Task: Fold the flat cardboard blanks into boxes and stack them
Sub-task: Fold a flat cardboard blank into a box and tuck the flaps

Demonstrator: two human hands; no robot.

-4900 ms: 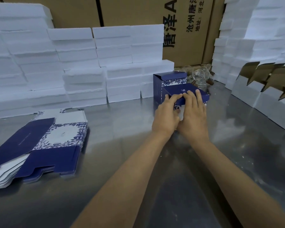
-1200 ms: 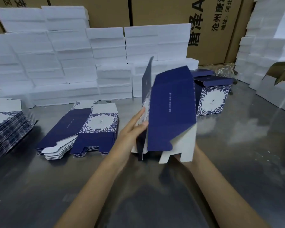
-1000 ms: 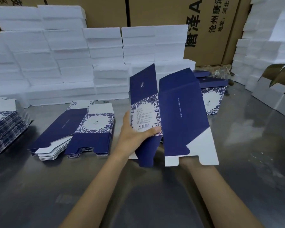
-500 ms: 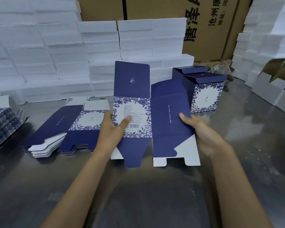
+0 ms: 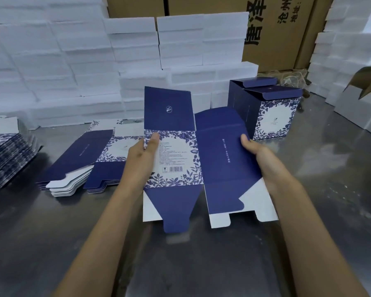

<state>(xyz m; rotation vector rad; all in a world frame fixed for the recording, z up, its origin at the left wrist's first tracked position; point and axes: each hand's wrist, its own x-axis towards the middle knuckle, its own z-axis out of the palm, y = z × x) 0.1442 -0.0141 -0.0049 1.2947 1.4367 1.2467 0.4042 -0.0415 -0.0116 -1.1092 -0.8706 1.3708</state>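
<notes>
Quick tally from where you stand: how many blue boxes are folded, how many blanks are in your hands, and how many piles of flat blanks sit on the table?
Folded blue boxes: 2, one behind the other
Blank held by the left hand and right hand: 1
Piles of flat blanks: 2, the near pile and the left-edge pile
Total: 5

Steel table (image 5: 201,264): flat blank piles (image 5: 77,166), folded boxes (image 5: 272,112), foam stacks (image 5: 73,71).

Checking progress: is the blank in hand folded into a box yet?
No, still spread. The blank shows two panels side by side, flaps loose, held at its edges by left hand and right hand.
</notes>
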